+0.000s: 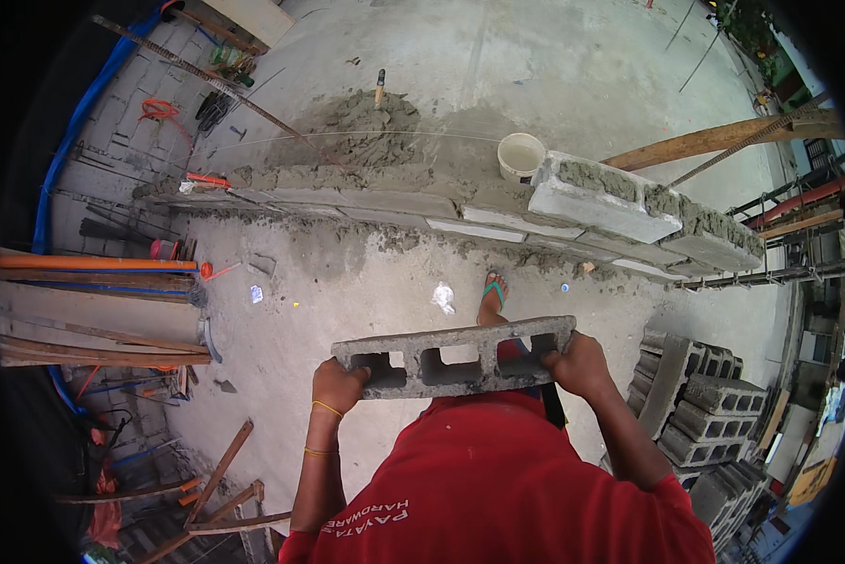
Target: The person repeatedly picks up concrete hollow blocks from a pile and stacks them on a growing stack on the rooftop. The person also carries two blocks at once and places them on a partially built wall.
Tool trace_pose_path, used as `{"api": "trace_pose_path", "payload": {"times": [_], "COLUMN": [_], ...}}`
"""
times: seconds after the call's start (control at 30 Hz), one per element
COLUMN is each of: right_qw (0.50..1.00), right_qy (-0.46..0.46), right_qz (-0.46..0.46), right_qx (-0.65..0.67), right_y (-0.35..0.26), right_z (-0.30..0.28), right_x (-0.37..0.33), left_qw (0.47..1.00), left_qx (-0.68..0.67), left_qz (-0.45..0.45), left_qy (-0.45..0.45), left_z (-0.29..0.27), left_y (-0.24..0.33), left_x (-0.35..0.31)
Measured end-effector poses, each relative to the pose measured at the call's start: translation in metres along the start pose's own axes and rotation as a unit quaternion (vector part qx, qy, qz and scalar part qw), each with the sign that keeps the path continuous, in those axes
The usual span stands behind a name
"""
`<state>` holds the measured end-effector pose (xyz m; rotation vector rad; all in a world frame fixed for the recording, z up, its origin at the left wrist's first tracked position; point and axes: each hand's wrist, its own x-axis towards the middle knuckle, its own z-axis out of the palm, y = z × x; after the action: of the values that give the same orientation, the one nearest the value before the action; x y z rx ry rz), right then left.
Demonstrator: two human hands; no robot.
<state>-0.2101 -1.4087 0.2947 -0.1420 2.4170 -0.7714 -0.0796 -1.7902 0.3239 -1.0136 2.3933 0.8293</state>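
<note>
A grey hollow concrete block (455, 382) with three openings is held level in front of my body. My left hand (340, 385) grips its left end, the thumb in the end opening. Its right end is in my right hand (578, 365), thumb also hooked at the opening. Beyond the block runs a low block wall (394, 204) topped with rough wet mortar. Toward the right, a second course of blocks (606, 205) stands on that wall, also with mortar on top. The undersides of my fingers are hidden behind the block.
A white bucket (521, 157) stands behind the wall, near a mortar heap (366, 132) with a wooden-handled tool (380, 89) stuck in it. Stacked concrete blocks (714, 414) sit at my right. Planks and an orange pipe (103, 264) lie left. A wooden beam (723, 139) slants over the right side.
</note>
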Motion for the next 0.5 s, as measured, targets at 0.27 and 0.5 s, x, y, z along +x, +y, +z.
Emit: {"api": "trace_pose_path", "payload": {"times": [0.27, 0.5], "right_qw": [0.997, 0.989], "right_qy": [0.060, 0.132], "right_qz": [-0.008, 0.042], "right_qx": [0.038, 0.059], "right_y": [-0.044, -0.072], "right_z": [-0.031, -0.036], "right_x": [0.172, 0.272], "left_qw": [0.995, 0.981], "left_qx": [-0.008, 0.051], "left_qz": [0.058, 0.134], "left_qy": [0.079, 0.127], "left_z": [-0.043, -0.072], "left_y": [0.070, 0.130], "left_x": [0.180, 0.317]}}
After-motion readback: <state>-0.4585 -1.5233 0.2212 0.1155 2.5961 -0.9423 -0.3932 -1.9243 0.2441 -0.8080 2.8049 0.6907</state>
